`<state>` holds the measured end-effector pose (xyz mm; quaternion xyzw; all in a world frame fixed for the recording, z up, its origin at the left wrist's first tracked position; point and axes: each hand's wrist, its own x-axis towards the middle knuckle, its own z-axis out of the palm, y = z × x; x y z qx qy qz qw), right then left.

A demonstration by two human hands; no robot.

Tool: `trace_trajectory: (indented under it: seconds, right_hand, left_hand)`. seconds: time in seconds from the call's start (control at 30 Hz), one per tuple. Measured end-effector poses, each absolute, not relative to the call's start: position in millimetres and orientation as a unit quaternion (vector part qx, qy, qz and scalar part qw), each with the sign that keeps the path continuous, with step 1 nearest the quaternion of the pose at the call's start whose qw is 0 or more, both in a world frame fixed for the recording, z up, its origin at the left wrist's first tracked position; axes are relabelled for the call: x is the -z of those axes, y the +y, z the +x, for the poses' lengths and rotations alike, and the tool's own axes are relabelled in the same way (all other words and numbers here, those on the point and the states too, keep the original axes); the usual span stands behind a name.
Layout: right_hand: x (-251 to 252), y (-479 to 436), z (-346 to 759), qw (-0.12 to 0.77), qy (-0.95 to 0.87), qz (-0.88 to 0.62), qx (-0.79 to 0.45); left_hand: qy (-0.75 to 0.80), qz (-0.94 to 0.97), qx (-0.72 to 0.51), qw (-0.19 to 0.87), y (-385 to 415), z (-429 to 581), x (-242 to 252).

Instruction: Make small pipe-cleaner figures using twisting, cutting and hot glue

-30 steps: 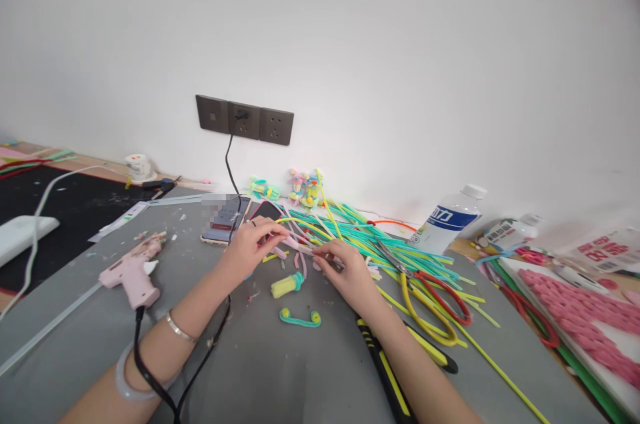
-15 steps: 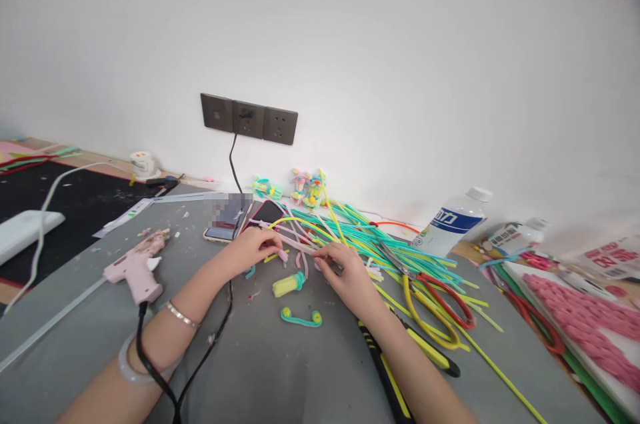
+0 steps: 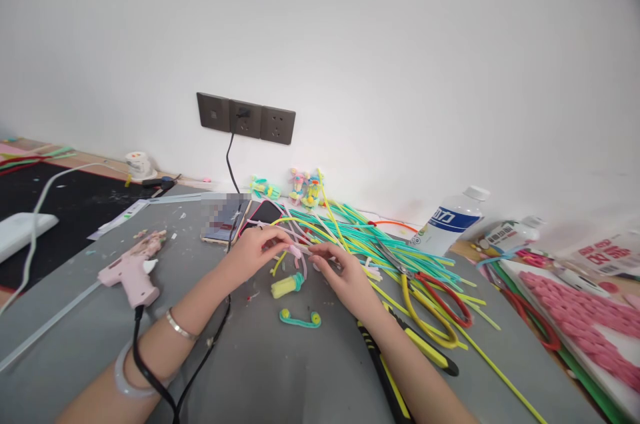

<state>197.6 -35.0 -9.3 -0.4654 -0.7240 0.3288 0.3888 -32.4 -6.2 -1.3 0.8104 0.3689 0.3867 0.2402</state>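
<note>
Pink piece, centre of frame: likely light, soft, bendable; best pinched by ends. Left hand pinches it; right hand curled close, grip unclear.

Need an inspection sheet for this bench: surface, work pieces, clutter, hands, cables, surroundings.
Surface: gray tabletop, small scraps scattered on it.
Work pieces: pale pink piece between the hands; yellow-and-teal piece and teal strip with curled yellow ends lying nearer the wearer.
Clutter: heaped fuzzy stems, open scissors on them; pink glue gun at left.
Hands: left hand pinches the pale pink piece; right hand close by, grip unclear.
Cables: black cord plugged into the wall socket; glue-gun cord crosses the left forearm.
Surroundings: white wall behind; blue-labelled bottle at right.
</note>
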Motion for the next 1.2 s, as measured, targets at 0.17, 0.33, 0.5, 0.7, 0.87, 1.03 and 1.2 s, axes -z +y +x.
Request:
trace_trajectory:
  seconds: [0.17,0.33,0.5,0.7,0.87,1.03,1.2]
  right_hand:
    - [4.9,-39.5,193.3,0.408,-0.659,-0.389,-0.497]
    - [6.7,-38.6,191.6,0.425,-0.596,-0.354,-0.583]
    - [7.7,-36.3,192.9,0.449,-0.535,-0.382,-0.605]
    - [6.3,-34.4,195.0,0.466,-0.435,-0.399,-0.659]
    - [9.2,-33.5,195.7,0.468,-0.458,-0.39,-0.647]
    - [13.2,-33.6,196.3,0.466,-0.521,-0.38,-0.606]
    - [10.9,-36.3,193.7,0.446,-0.551,-0.366,-0.603]
  left_hand:
    - [0.315,0.797,-0.411,0.311,-21.9,-18.2,-3.3]
    - [0.331,0.77,-0.432,0.334,-26.2,-13.8,-2.3]
    - [0.399,0.717,-0.489,0.295,-24.5,-18.1,-7.2]
    - [0.401,0.741,-0.466,0.271,-22.4,-21.2,-7.2]
    - [0.334,0.801,-0.423,0.261,-23.6,-20.3,-5.9]
    - [0.289,0.834,-0.402,0.244,-24.7,-19.0,-5.7]
    - [0.284,0.834,-0.407,0.239,-25.0,-19.3,-6.5]
